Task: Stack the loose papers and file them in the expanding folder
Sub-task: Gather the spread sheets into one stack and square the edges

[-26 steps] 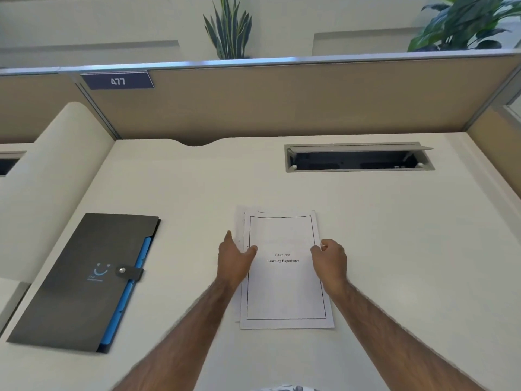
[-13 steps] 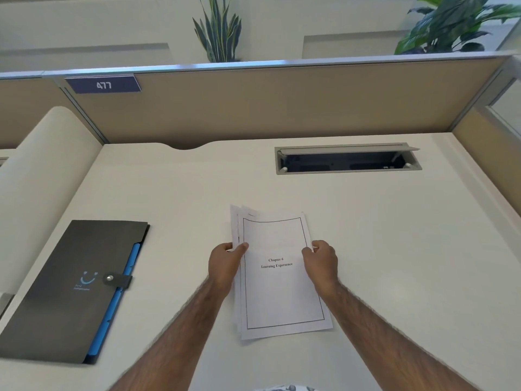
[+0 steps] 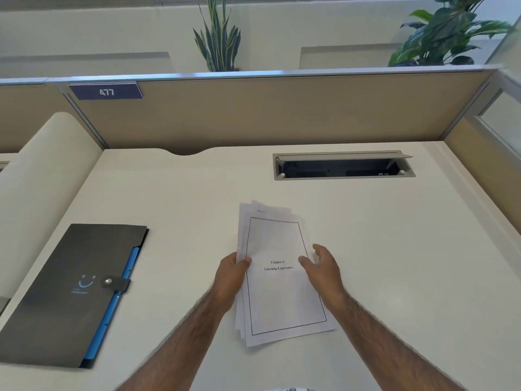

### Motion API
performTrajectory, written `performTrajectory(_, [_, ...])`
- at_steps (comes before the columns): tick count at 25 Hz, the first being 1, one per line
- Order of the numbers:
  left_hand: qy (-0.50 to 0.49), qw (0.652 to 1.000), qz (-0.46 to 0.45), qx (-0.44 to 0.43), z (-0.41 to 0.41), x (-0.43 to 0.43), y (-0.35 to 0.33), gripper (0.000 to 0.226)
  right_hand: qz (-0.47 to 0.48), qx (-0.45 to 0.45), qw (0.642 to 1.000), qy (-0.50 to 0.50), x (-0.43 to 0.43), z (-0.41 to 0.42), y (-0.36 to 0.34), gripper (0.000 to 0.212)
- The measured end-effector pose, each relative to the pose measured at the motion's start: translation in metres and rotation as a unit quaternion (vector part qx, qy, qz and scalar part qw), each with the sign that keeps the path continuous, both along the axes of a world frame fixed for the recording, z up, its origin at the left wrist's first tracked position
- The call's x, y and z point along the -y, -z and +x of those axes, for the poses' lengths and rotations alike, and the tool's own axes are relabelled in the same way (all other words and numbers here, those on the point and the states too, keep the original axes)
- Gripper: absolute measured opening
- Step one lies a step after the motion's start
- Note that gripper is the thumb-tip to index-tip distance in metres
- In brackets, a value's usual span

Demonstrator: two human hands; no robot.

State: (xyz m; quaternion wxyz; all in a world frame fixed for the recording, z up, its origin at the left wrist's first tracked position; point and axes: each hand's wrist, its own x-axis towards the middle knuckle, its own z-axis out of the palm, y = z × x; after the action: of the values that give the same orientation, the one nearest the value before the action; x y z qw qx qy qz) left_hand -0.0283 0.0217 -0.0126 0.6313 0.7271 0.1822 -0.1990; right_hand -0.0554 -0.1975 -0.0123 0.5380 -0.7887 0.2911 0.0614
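A stack of white papers (image 3: pixel 277 297) is held up off the desk, its far end raised; the top sheet reads "Chapter 6 Learning Experience" inside a black border. The sheets are slightly fanned at the top and left. My left hand (image 3: pixel 229 276) grips the stack's left edge, thumb on top. My right hand (image 3: pixel 322 268) hovers at the right edge with fingers apart, thumb over the top sheet. The black expanding folder (image 3: pixel 67 292) lies shut with its snap strap on the desk at the left, blue dividers showing along its right side.
A cream desk (image 3: pixel 394 249) is bounded by a tan partition (image 3: pixel 282 114) at the back and right. An open cable tray slot (image 3: pixel 342 166) sits behind the papers. A cream side panel (image 3: pixel 42 176) rises at the left. Plants stand beyond the partition.
The papers have been lifted from flat on the desk and tilted up. My right hand has loosened from pinching the right edge to open fingers. The left hand keeps its hold.
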Motion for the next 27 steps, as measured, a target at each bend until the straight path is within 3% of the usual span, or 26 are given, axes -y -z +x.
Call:
performTrajectory(2, [0.015, 0.998, -0.054, 0.024, 0.0, -0.002, -0.012, 0.022, 0.061, 0.017, 0.997, 0.032, 0.013, -0.005, -0.013, 0.067])
performTrajectory(5, [0.038, 0.99, -0.122, 0.05, -0.001, -0.004, -0.039, 0.028, 0.221, 0.041, 0.974, 0.021, 0.03, -0.007, -0.037, 0.041])
performTrajectory(7, [0.077, 0.987, -0.128, 0.059, -0.001, 0.0, -0.061, 0.03, 0.246, 0.06, 0.967, 0.006, 0.029, -0.005, -0.052, 0.029])
performTrajectory(12, [0.082, 0.973, -0.124, 0.178, 0.002, 0.009, -0.119, 0.021, 0.232, 0.204, 0.95, 0.05, 0.012, -0.002, -0.109, 0.021])
performTrajectory(16, [0.064, 0.948, -0.117, 0.287, 0.001, 0.004, -0.156, 0.016, 0.186, 0.285, 0.94, 0.02, 0.011, -0.002, -0.142, 0.02])
performTrajectory(20, [0.039, 0.958, -0.078, 0.275, 0.001, 0.002, -0.142, 0.02, 0.176, 0.273, 0.946, 0.009, 0.007, -0.008, -0.129, 0.03])
performTrajectory(27, [0.03, 0.963, -0.019, 0.268, -0.008, 0.016, -0.125, 0.019, 0.148, 0.254, 0.955, 0.04, 0.004, -0.013, -0.118, 0.02])
